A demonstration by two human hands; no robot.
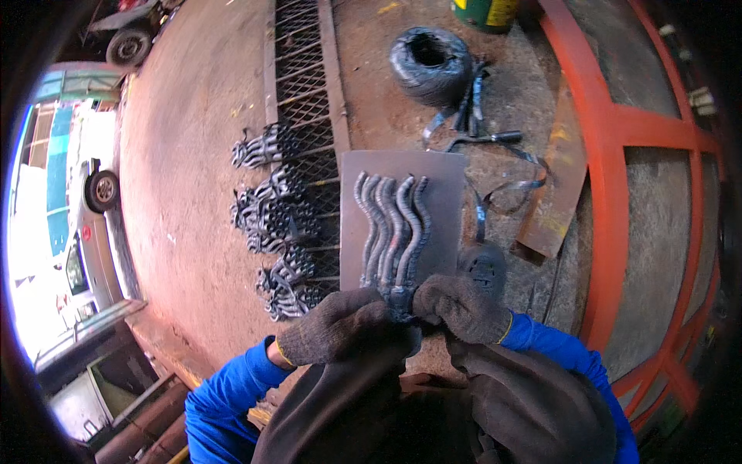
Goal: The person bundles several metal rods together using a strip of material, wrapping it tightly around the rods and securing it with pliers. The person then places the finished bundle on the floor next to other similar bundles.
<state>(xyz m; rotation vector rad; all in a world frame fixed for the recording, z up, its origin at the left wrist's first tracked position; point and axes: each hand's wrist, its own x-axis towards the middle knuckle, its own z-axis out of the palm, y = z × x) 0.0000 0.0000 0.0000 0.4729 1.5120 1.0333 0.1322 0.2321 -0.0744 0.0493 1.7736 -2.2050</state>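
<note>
Several wavy, ribbed metal rods (395,224) lie side by side on a flat grey-brown plate (447,209) in front of me. Their near ends come together, and a dark strip (399,300) appears to be wrapped around them there. My left hand (334,323), in a dark knitted glove, is closed at the left of these near ends. From the right, my right hand (464,308), gloved alike, closes with its fingertips at the same spot. The gloves partly hide the strip, so how it is fastened does not show.
Piles of similar wavy rods (278,209) lie left of the plate, partly on a metal grating (301,69). Beyond stand a dark strip coil (430,66) and a green-and-yellow bucket (487,14). An orange metal frame (603,147) runs along the right.
</note>
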